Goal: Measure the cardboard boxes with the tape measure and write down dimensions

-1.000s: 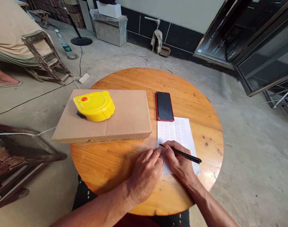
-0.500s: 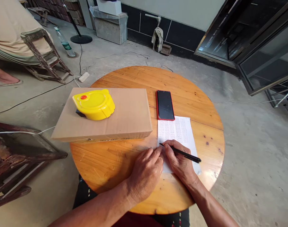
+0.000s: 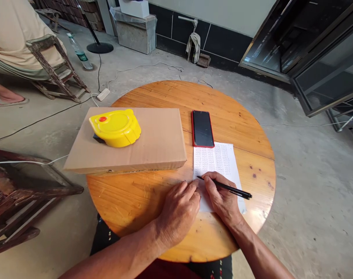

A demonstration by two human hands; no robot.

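My right hand (image 3: 224, 197) is closed around a black pen (image 3: 236, 190), its tip at the left part of a white paper sheet (image 3: 227, 159). Rows of small handwritten characters fill the sheet's upper part; my hands hide some of its lower part. My left hand (image 3: 180, 207) rests palm down on the sheet's left edge, fingers loosely bent and holding nothing. A phone in a red case (image 3: 203, 129), its screen dark, overlaps the sheet's top edge.
The round wooden table (image 3: 147, 197) bears a cardboard box (image 3: 156, 135) with a yellow tape-measure-shaped case (image 3: 118, 130) on top. A wooden chair (image 3: 25, 197) stands at left. Beyond are a bottle (image 3: 80, 54), a power strip (image 3: 103, 94) with cords, and a seated person's foot (image 3: 9, 97).
My right hand and the pen have shifted slightly to the right along the sheet. The left hand stays in place.
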